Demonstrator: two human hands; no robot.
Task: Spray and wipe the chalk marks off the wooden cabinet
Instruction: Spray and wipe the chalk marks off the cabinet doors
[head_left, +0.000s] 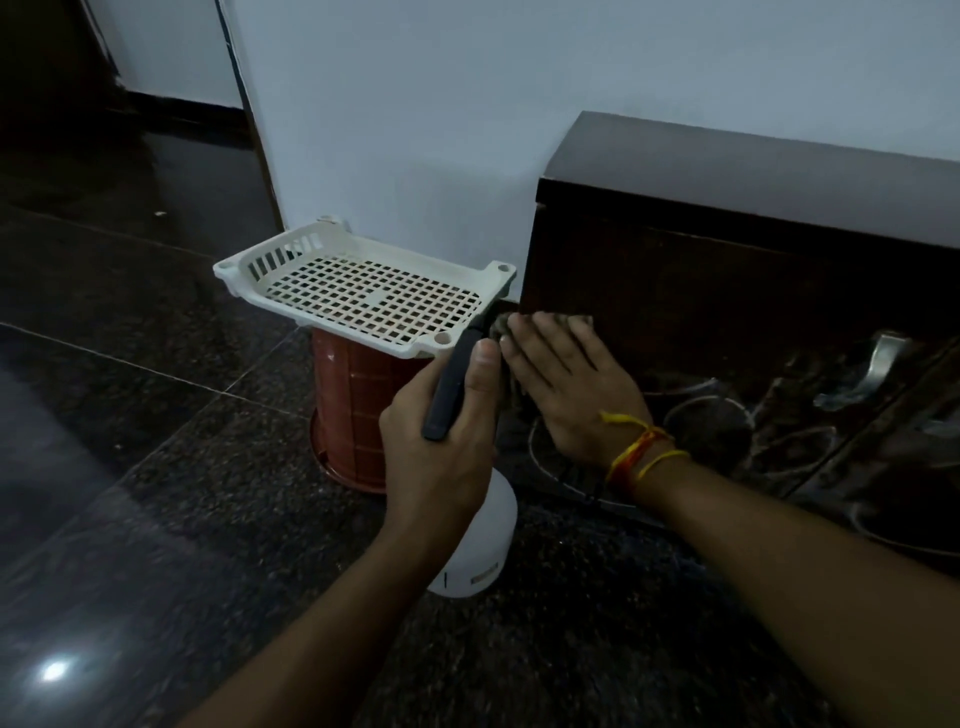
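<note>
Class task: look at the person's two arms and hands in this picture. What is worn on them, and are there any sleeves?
Both forearms are bare, with no sleeves in view. The right hand has red and yellow threads tied round its wrist. The left hand wears nothing visible.

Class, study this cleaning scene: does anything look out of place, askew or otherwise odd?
Yes. White chalk marks loop across the dark wooden cabinet front beside the right hand pressing a cloth. Also, a white tray sits tilted atop an upturned red bucket.

Bare forearms, no sleeves; red, orange and yellow threads (641, 449) tied round the right wrist
</note>
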